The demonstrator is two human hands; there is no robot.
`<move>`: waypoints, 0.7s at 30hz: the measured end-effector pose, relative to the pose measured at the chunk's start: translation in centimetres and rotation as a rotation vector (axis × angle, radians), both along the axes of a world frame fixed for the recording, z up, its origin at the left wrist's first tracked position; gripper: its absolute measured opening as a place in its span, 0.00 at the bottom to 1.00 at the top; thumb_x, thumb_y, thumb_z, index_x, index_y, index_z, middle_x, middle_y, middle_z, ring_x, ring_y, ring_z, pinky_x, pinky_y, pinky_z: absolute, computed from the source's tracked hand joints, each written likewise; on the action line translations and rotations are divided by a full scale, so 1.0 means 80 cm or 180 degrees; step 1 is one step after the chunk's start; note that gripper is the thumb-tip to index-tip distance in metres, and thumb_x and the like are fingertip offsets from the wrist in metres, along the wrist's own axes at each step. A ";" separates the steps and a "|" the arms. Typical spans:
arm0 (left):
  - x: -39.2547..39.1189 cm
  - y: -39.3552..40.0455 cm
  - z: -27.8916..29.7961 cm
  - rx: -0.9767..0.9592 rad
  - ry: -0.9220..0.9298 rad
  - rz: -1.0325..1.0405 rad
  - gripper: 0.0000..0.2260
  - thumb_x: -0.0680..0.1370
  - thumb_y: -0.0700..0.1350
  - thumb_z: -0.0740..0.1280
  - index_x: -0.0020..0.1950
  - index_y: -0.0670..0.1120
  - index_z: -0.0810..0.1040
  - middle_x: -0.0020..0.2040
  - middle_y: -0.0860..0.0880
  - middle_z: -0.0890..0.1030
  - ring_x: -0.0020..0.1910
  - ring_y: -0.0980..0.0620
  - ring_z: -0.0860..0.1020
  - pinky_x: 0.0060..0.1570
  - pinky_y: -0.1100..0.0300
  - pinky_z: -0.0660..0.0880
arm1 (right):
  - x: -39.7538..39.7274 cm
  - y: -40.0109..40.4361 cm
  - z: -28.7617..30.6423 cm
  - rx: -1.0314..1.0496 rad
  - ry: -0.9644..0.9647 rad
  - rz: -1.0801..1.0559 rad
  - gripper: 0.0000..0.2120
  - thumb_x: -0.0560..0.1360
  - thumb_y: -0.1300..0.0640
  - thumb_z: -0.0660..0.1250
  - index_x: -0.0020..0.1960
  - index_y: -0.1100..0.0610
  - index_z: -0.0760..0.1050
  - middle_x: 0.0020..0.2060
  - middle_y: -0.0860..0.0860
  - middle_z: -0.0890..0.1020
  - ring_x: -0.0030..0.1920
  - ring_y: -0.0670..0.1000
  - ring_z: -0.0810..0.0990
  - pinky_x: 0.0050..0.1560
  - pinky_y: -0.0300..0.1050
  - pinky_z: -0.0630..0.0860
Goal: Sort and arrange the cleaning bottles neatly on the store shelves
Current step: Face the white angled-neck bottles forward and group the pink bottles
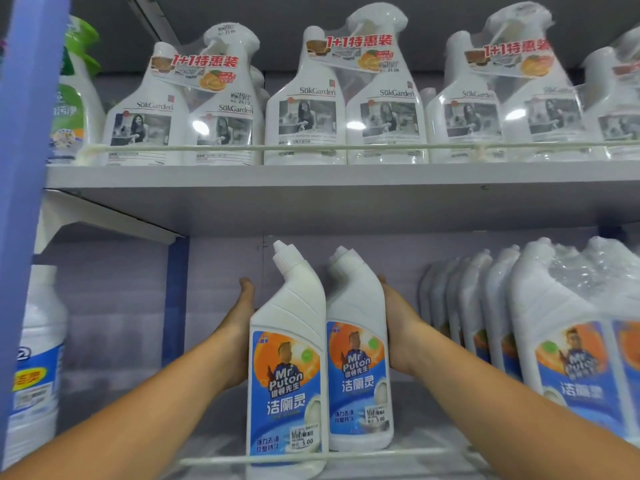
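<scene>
Two white angled-neck toilet cleaner bottles with blue and orange labels stand upright side by side on the lower shelf. My left hand (239,327) lies flat against the left side of the nearer bottle (289,358). My right hand (398,327) lies against the right side of the farther bottle (358,348), its fingers reaching behind it. Both hands press the pair from opposite sides, with the fingertips partly hidden behind the bottles.
A row of the same bottles (485,306) and wrapped twin packs (568,334) fills the lower shelf's right. A large white jug (38,358) stands at far left. Wrapped spray-bottle packs (308,105) line the upper shelf (311,181) behind a rail. A white guard rail (346,457) runs along the lower shelf's front.
</scene>
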State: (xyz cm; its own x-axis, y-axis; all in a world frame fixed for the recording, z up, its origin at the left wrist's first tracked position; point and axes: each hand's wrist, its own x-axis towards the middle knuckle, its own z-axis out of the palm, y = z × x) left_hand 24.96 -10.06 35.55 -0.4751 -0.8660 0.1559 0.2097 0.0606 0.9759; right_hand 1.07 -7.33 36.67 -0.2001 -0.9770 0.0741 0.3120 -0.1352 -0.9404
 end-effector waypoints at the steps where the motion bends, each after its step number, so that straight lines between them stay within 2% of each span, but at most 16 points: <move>1: 0.003 0.008 0.002 -0.0046 0.0032 -0.0021 0.38 0.77 0.74 0.51 0.33 0.42 0.78 0.30 0.40 0.82 0.25 0.43 0.82 0.24 0.57 0.78 | 0.004 0.004 0.000 -0.0098 0.0023 0.0000 0.40 0.74 0.25 0.59 0.66 0.57 0.80 0.60 0.64 0.83 0.63 0.65 0.81 0.67 0.65 0.74; 3: 0.010 0.017 -0.002 -0.0191 0.0071 -0.0062 0.39 0.78 0.73 0.50 0.31 0.41 0.79 0.30 0.39 0.82 0.24 0.43 0.82 0.24 0.57 0.79 | 0.002 0.005 -0.003 -0.0064 0.0081 -0.0177 0.39 0.75 0.25 0.59 0.66 0.57 0.79 0.59 0.63 0.83 0.63 0.65 0.81 0.67 0.65 0.75; 5: 0.011 0.026 -0.016 -0.0352 0.0158 -0.0239 0.39 0.78 0.73 0.48 0.38 0.41 0.80 0.34 0.38 0.85 0.29 0.42 0.84 0.32 0.53 0.80 | 0.000 0.013 -0.008 -0.0065 0.0119 -0.0185 0.39 0.76 0.25 0.57 0.66 0.56 0.79 0.60 0.62 0.84 0.62 0.65 0.82 0.67 0.63 0.75; 8: 0.018 0.035 -0.025 -0.0382 0.0032 -0.0052 0.40 0.78 0.73 0.47 0.52 0.42 0.82 0.47 0.36 0.87 0.42 0.40 0.87 0.48 0.46 0.79 | -0.010 0.023 -0.018 -0.0284 0.0169 -0.0282 0.39 0.78 0.27 0.51 0.70 0.56 0.75 0.62 0.59 0.83 0.65 0.61 0.81 0.71 0.61 0.72; 10: 0.016 0.044 -0.026 -0.0297 0.0213 0.0171 0.39 0.77 0.74 0.45 0.64 0.46 0.80 0.55 0.40 0.86 0.54 0.41 0.86 0.61 0.44 0.76 | -0.014 0.032 -0.025 -0.0455 0.0206 -0.0384 0.39 0.78 0.28 0.51 0.76 0.56 0.68 0.67 0.56 0.80 0.69 0.58 0.77 0.74 0.59 0.69; 12: 0.018 0.061 -0.039 -0.0446 0.0372 0.0166 0.38 0.76 0.73 0.44 0.67 0.50 0.78 0.58 0.44 0.86 0.59 0.44 0.84 0.67 0.43 0.73 | -0.002 0.047 -0.031 -0.0570 0.0208 -0.0325 0.36 0.80 0.31 0.50 0.73 0.57 0.71 0.65 0.57 0.81 0.66 0.57 0.80 0.71 0.58 0.72; 13: 0.014 0.069 -0.045 -0.0516 0.0333 0.0245 0.37 0.76 0.73 0.44 0.65 0.52 0.80 0.57 0.45 0.86 0.57 0.45 0.85 0.65 0.44 0.75 | 0.008 0.054 -0.033 -0.0634 0.0280 -0.0251 0.35 0.81 0.32 0.48 0.70 0.57 0.74 0.61 0.58 0.83 0.63 0.58 0.82 0.69 0.59 0.73; 15: 0.000 0.079 -0.051 -0.0502 0.0036 0.0632 0.37 0.77 0.73 0.44 0.58 0.51 0.83 0.49 0.44 0.88 0.49 0.45 0.87 0.54 0.48 0.81 | 0.024 0.058 -0.038 -0.0621 0.0449 -0.0249 0.34 0.81 0.32 0.48 0.65 0.57 0.78 0.56 0.60 0.86 0.58 0.60 0.85 0.67 0.62 0.75; 18: -0.004 0.094 -0.051 -0.0395 -0.0420 0.1029 0.35 0.78 0.72 0.45 0.53 0.51 0.84 0.39 0.47 0.88 0.37 0.49 0.87 0.38 0.57 0.80 | 0.032 0.068 -0.042 -0.0335 0.0946 -0.0642 0.34 0.80 0.31 0.50 0.63 0.57 0.78 0.51 0.58 0.87 0.54 0.58 0.86 0.64 0.59 0.78; 19: -0.003 0.094 -0.050 -0.0466 -0.0434 0.1141 0.32 0.78 0.72 0.47 0.55 0.52 0.83 0.40 0.49 0.88 0.37 0.51 0.87 0.36 0.59 0.80 | 0.030 0.074 -0.042 -0.0226 0.1233 -0.0796 0.32 0.80 0.31 0.51 0.63 0.55 0.78 0.52 0.56 0.87 0.56 0.56 0.85 0.66 0.58 0.77; 21: 0.003 0.093 -0.056 -0.0916 -0.0247 0.1309 0.27 0.76 0.69 0.56 0.62 0.54 0.80 0.46 0.53 0.88 0.41 0.58 0.86 0.37 0.61 0.80 | 0.022 0.093 -0.046 -0.0254 0.1902 -0.0937 0.22 0.81 0.35 0.56 0.61 0.48 0.77 0.56 0.50 0.85 0.59 0.52 0.83 0.68 0.57 0.75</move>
State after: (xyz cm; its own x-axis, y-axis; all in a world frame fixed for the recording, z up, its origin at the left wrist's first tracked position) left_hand 25.23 -2.62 31.04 -0.1234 -0.9111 0.3933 0.0394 0.3915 0.9193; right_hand 2.82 0.13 32.96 -0.3597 -0.8748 0.3247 -0.3198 -0.2113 -0.9236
